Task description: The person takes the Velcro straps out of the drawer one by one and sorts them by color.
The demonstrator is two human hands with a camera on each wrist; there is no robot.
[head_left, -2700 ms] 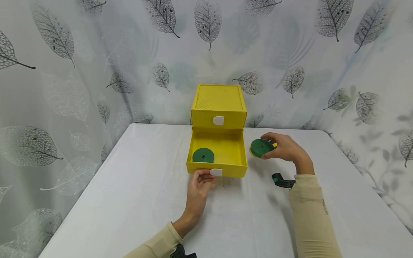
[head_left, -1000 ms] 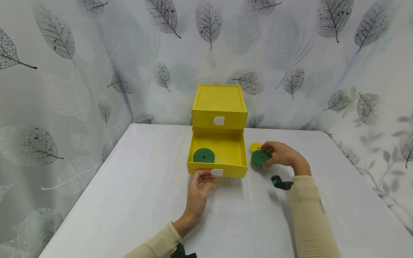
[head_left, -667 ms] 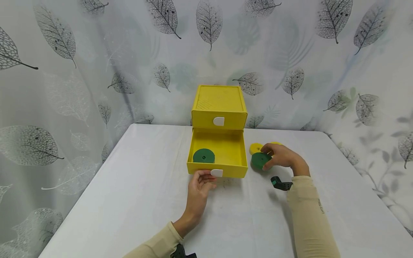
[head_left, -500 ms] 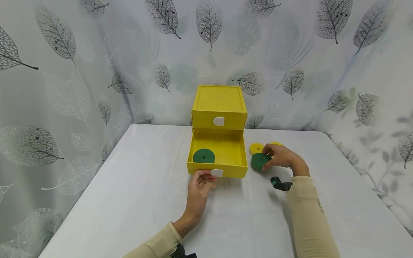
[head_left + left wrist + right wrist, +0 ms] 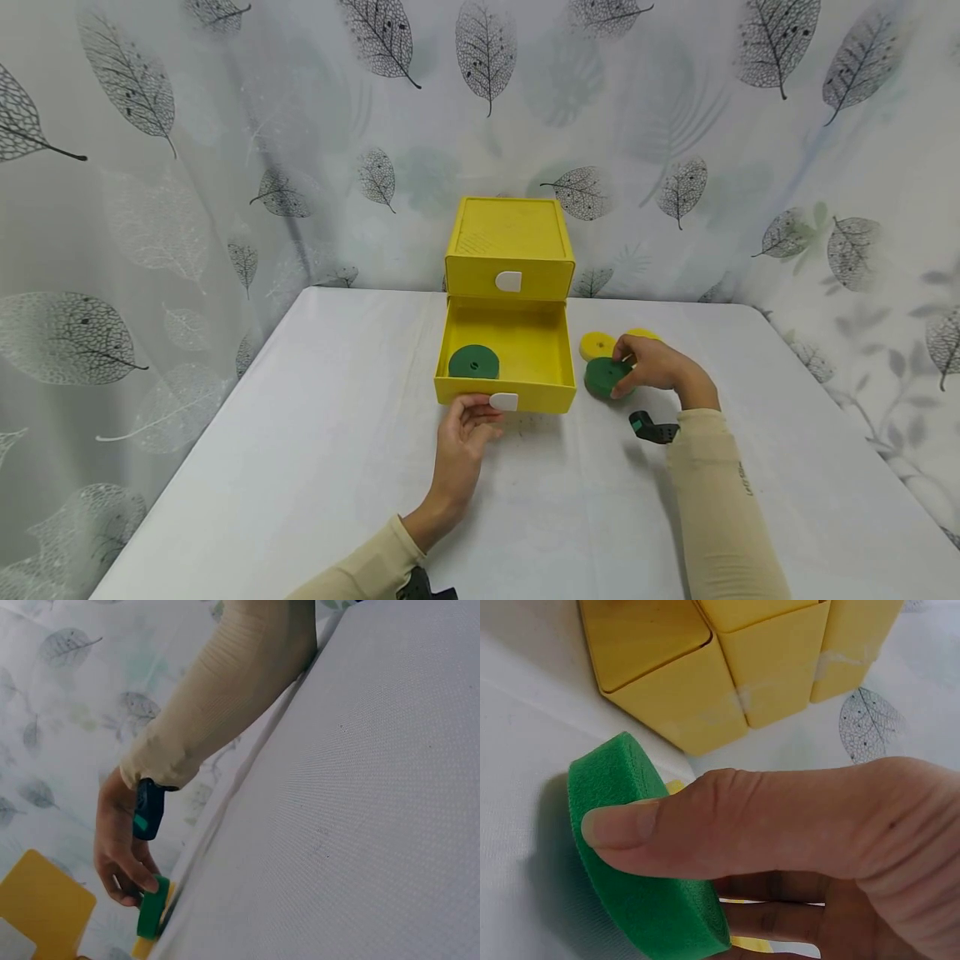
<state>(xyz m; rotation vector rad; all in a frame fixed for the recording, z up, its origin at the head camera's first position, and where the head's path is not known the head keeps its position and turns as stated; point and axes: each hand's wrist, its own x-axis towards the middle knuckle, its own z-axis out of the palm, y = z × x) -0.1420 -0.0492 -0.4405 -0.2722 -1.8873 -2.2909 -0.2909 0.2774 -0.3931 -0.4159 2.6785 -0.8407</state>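
Note:
In the head view my left hand (image 5: 459, 450) grips the front of the pulled-out yellow drawer (image 5: 536, 400), its fingertips beside the white tab (image 5: 503, 402). A green roll of fuzzy tape (image 5: 472, 362) lies in the drawer's front left corner. My right hand (image 5: 660, 365) pinches another green roll (image 5: 603, 377), low over the table to the right of the drawer. The right wrist view shows the thumb (image 5: 705, 829) pressed along this roll's edge and its finely coiled side. Just behind it lie two yellow rolls (image 5: 597, 345), one partly hidden by the hand.
Above the drawer sits the yellow drawer box (image 5: 510, 229), its upper drawer closed. It stands at the back of the white table (image 5: 360, 400). Behind hangs a leaf-patterned curtain (image 5: 300, 125). A black wrist camera (image 5: 652, 427) is strapped to the right wrist.
My right hand has brought the green roll lower and nearer, off its overlap with the yellow rolls, which now show behind it. The left hand and drawer have stayed in place.

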